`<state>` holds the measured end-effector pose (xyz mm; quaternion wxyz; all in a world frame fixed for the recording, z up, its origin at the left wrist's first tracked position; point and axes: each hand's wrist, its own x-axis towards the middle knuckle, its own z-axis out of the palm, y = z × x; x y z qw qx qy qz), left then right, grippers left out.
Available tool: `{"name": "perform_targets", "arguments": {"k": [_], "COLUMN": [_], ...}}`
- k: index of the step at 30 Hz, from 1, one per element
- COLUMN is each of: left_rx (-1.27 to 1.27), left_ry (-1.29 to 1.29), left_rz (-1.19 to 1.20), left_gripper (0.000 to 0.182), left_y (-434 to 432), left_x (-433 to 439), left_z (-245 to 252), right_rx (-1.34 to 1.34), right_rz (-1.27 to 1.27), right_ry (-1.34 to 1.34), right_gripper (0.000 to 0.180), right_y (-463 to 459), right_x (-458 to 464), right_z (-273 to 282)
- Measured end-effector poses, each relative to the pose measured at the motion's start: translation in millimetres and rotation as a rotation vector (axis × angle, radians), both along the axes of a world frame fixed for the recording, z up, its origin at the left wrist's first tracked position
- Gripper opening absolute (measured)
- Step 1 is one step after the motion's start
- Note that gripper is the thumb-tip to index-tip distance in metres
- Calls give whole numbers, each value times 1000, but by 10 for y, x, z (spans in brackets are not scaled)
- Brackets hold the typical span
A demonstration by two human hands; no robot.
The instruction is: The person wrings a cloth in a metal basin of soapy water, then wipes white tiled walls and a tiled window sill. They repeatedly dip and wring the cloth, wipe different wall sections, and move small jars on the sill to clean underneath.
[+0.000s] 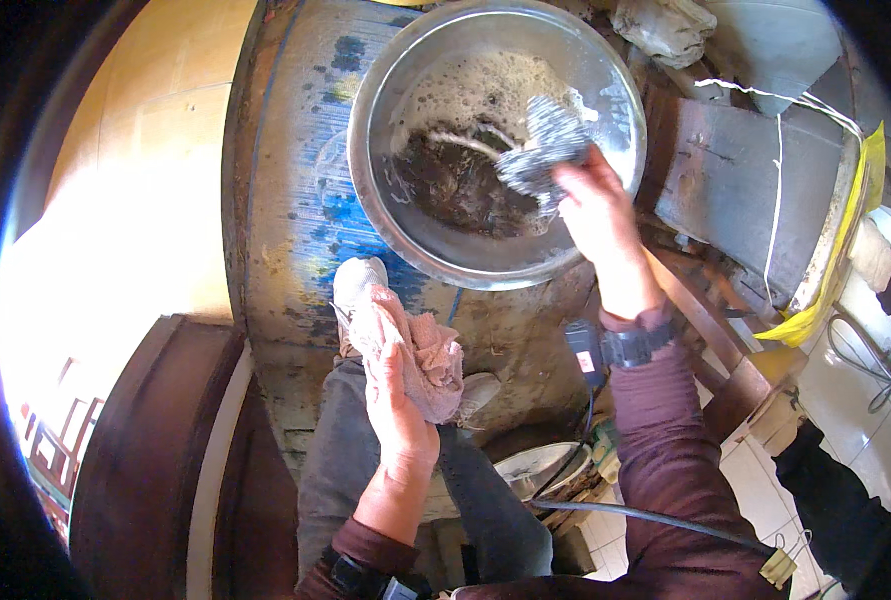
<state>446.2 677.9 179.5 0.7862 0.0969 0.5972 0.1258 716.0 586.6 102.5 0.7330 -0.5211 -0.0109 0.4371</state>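
A large round metal basin (385,217) holds dark, foamy water. Above its right part, my right hand (599,199) grips a grey-and-white streaked cloth (543,154), blurred as if in motion. A light cord-like strand (466,142) runs leftward from this cloth over the water; what it belongs to, I cannot tell. My left hand (396,412), below the basin, holds a crumpled pink terry cloth (415,349) apart from the basin. Part of the left palm is hidden under the pink cloth.
The basin stands on a worn, blue-stained mat (325,217). A wooden bar (697,315) and a grey panel (753,180) with white string and yellow plastic (828,300) lie to the right. A cable (640,514) crosses low right, near a bucket (539,465). A dark wooden piece (152,450) stands lower left.
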Motion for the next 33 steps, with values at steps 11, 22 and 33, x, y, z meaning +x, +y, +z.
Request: {"name": "perform_targets", "arguments": {"k": [11, 22, 33], "left_rx": [-20, 58, 78], "left_ry": [28, -31, -91], "left_rz": [-24, -59, -37], "left_gripper": [58, 58, 60], "left_y": [-214, -302, -142], "left_x": [79, 234, 294], "left_z": [74, 92, 170], "right_rx": [-790, -1117, -1314], "right_rz": [-3, 286, 645], "right_ry": [-153, -702, -683], "right_gripper": [35, 30, 48], "right_y": [-360, -208, -225], "right_x": [209, 347, 141], "right_z": [-710, -554, -210]}}
